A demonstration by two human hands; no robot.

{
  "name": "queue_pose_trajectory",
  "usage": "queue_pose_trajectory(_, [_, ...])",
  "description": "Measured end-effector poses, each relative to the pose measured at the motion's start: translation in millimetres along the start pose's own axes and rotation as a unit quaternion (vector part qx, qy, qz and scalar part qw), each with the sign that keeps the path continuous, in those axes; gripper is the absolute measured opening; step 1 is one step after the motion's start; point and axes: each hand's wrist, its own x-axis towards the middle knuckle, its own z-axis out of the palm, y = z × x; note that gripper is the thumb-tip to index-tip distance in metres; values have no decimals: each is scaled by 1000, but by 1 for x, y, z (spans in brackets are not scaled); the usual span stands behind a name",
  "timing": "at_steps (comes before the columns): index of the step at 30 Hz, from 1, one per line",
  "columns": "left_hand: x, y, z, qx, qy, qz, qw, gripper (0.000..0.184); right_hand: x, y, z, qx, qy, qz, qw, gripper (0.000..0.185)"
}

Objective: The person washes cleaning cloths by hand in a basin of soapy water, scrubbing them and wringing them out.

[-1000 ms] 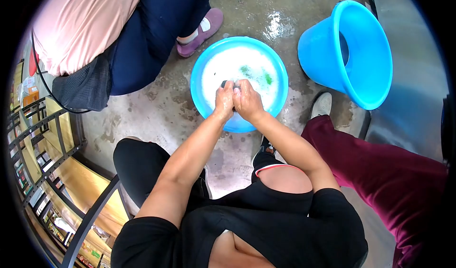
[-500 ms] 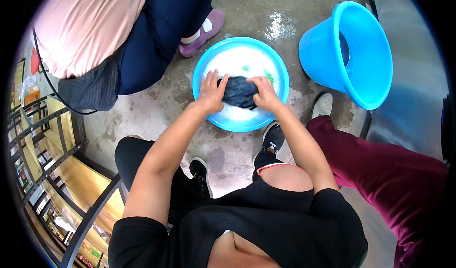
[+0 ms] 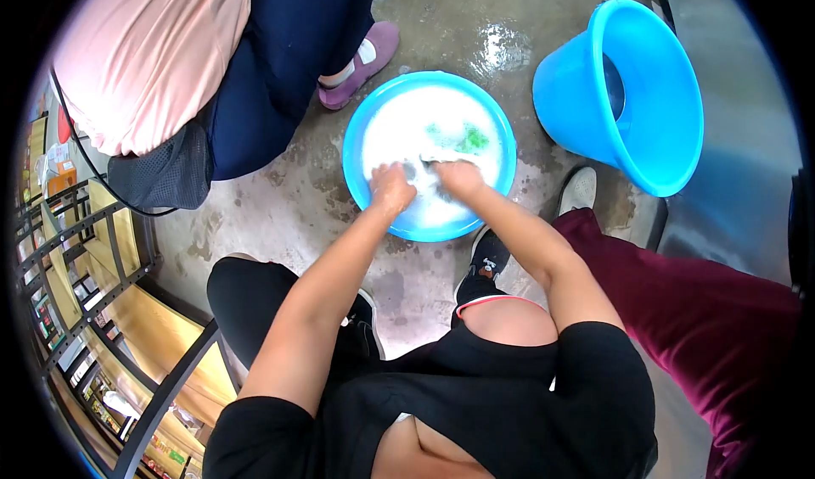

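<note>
- Blue plastic basin (image 3: 424, 235) on the wet floor (image 3: 246, 224), just in front of the person's feet, holding thick white suds (image 3: 399, 123).
- Dark cloth (image 3: 410, 172), as far as it shows, lies inside the basin between the hands, mostly hidden by foam and blur.
- Left hand (image 3: 392, 187) reaches over the near left side of the basin, fingers bent down into the foam; its fingertips are hidden, so I cannot tell whether it grips the cloth.
- Right hand (image 3: 459, 179) is opposite, right of the basin's middle, knuckles up and blurred; whether it is closed on anything, I cannot tell.
- Handled well, wet cloth wants a firm bunch in each fist, worked fold against fold rather than skin against skin.
- Low wrists, close to the foam, should limit splashing over the basin's rim; short, even strokes near its middle would also help it sit steady.
- Soaked cloth is likely heavy and slippery, so a loose fingertip hold could let it slide under the suds.
- Green patch (image 3: 474, 140) sits in the foam on the basin's far right side, near the right hand; what it is, I cannot tell.
- Bucket (image 3: 564, 97) stands right of the basin, well apart from it.
- Another person's purple shoe (image 3: 365, 63) is just beyond the basin's far left side, close enough to catch splashes.
</note>
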Motion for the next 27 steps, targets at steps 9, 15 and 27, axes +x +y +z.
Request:
queue_pose_trajectory(9, [-26, 15, -40, -849, -65, -103, 514, 58, -53, -76, -48, 439, 179, -171, 864, 43])
queue_pose_trajectory(15, [-30, 5, -24, -870, -122, 3, 478, 54, -71, -130, -45, 439, 226, -178, 851, 54])
queue_pose_trajectory(27, [-27, 11, -17, -908, -71, 16, 412, 43, -50, -118, -23, 112, 341, -256, 898, 29])
